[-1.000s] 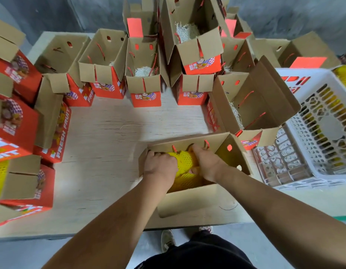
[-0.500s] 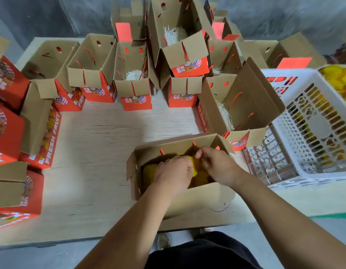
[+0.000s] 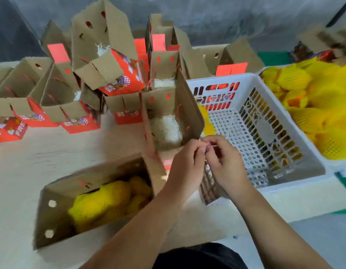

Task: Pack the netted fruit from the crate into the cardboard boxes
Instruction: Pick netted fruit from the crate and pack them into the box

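Note:
An open cardboard box (image 3: 57, 210) lies at the near left of the table with yellow netted fruit (image 3: 102, 202) inside. My left hand (image 3: 187, 164) and my right hand (image 3: 222, 162) are up out of it, to its right, in front of the white crate (image 3: 222, 79). Their curled fingertips meet, and I see nothing held between them. The white crate is nearly bare, with one yellow piece (image 3: 207, 121) showing at its left wall. A heap of netted fruit (image 3: 313, 105) fills a second crate at the far right.
An open box with pale shredded filler (image 3: 166, 131) stands just behind my hands. Several more open red-and-brown boxes (image 3: 114, 74) crowd the back and left of the wooden table (image 3: 51, 152). The view is blurred by motion.
Both hands have left the fruit in the near box and risen to the right, meeting in front of the white crate. The view has swung right, showing the full crate of fruit.

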### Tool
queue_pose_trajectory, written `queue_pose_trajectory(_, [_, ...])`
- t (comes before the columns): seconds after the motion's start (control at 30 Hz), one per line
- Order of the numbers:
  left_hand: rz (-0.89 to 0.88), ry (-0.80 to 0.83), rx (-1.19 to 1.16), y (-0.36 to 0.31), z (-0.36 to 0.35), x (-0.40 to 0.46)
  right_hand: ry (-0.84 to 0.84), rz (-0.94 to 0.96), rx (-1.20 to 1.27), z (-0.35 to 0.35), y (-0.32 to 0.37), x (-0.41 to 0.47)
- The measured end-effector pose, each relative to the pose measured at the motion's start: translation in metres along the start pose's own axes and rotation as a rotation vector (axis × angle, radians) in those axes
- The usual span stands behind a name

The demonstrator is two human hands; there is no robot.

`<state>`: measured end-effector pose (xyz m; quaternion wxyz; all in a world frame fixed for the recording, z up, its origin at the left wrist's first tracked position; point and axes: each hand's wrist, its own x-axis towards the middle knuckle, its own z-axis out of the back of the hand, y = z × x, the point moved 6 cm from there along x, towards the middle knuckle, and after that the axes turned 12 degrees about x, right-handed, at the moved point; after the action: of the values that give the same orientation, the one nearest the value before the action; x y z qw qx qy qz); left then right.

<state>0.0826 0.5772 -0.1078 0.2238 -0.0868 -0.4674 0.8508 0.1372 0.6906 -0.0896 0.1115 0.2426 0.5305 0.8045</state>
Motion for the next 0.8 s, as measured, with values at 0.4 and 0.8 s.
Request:
queue_pose_trajectory(0.4, [-0.196,0.240,1.109,-0.017,-0.111,0.106,0.532,-0.397,-0.305,0.026,-0.182,0.122])
queue_pose_trajectory(0.8, [-0.103,0.416,1.337,0.000,-0.122,0.108,0.349,-0.600,-0.081,-0.025,-0.245,0.133])
